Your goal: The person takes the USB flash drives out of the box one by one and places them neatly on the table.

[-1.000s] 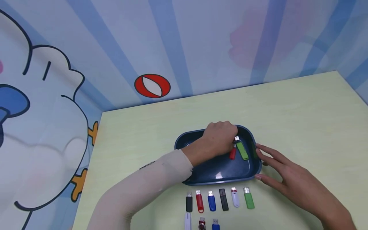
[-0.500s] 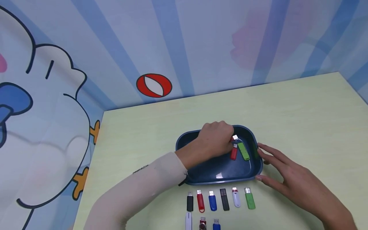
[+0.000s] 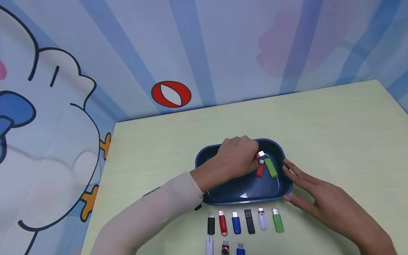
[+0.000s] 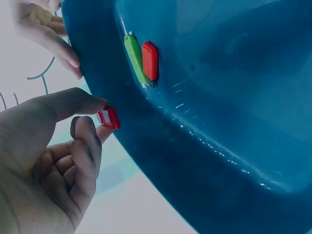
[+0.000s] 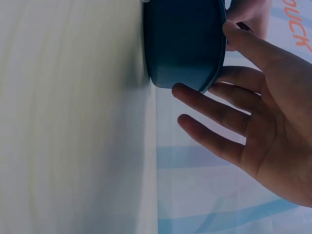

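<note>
My left hand [image 3: 238, 156] reaches into the dark blue tray [image 3: 245, 203] and pinches a small red USB stick [image 4: 111, 118] between thumb and forefinger, its metal plug showing beside the knuckles in the head view. Below these fingertips, a green USB stick [image 3: 271, 168] and another red USB stick [image 3: 260, 170] lie side by side on the tray's floor at its right end. At the tray's right side rests my right hand [image 3: 325, 200], fingers and thumb extended and spread, thumb tip against the rim [image 5: 224, 41]. Most of the left hand's fingers are hidden in the head view.
In front of the tray stands a neat row of USB sticks: black [image 3: 211, 225], red [image 3: 222, 225], blue [image 3: 236, 225], dark grey [image 3: 250, 223], pale lilac [image 3: 262, 220] and green [image 3: 278, 223]. A second row, cut by the frame edge, starts with a white stick [image 3: 209, 245]. A printed wall [image 3: 236, 53] bounds the table behind.
My left hand has drawn slightly left inside the tray, and the plug of the red USB stick in its fingers has come into sight. The right hand stays at the tray's side.
</note>
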Tool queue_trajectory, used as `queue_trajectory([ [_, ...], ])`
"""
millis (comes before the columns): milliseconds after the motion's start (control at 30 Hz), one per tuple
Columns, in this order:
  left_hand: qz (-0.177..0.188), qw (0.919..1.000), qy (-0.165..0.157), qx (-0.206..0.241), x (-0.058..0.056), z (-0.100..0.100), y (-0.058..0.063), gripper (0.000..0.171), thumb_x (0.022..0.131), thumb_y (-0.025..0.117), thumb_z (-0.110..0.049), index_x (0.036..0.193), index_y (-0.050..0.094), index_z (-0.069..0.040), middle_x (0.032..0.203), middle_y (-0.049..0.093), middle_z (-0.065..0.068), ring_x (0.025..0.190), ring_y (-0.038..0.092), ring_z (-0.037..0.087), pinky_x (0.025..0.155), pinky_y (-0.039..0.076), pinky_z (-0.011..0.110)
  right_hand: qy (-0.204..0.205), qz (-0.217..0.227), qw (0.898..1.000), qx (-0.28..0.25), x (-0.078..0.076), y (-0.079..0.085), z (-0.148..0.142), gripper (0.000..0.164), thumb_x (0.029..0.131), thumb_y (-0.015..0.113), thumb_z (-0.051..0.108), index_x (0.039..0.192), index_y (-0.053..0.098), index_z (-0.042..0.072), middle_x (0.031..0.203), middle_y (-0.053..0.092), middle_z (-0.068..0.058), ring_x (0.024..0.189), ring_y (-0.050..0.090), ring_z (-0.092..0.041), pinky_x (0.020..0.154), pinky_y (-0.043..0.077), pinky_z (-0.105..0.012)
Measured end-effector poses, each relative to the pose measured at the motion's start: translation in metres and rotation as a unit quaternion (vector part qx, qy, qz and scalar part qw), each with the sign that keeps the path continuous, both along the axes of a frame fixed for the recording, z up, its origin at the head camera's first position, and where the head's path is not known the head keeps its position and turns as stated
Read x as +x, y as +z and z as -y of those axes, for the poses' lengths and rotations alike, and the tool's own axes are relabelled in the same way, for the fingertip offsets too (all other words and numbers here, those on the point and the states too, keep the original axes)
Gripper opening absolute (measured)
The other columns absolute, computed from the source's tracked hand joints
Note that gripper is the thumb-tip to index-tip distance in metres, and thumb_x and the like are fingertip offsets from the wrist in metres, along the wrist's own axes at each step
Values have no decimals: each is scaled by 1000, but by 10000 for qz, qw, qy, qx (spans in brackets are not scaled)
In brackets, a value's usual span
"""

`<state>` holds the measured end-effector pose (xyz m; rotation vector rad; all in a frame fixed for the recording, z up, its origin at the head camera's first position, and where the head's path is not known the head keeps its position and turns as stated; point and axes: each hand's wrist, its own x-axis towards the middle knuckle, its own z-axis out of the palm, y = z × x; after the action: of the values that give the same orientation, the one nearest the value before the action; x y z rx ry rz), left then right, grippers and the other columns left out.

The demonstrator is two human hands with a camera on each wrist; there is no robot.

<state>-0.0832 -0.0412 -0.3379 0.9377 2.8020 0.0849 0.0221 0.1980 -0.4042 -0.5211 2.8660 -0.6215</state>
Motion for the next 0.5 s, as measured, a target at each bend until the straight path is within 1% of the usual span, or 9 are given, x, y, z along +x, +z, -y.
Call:
queue_trajectory([
  [333,49,9998,46,212,7,6,6,19,101,70,-27,90,74,-12,65,60,-3,55,58,7,48,43,16,35,-156,9998,82,1,0,0,83,96,71,60,164,41,24,171,39,-4,116,74,-36,87,62,-55],
  [500,65,9996,154,235,9,9,9,18,100,71,-27,91,74,-12,64,60,-3,55,58,7,48,43,16,45,-196,9997,161,0,0,0,83,96,71,60,164,42,22,171,39,-5,116,74,-36,86,62,-55],
])
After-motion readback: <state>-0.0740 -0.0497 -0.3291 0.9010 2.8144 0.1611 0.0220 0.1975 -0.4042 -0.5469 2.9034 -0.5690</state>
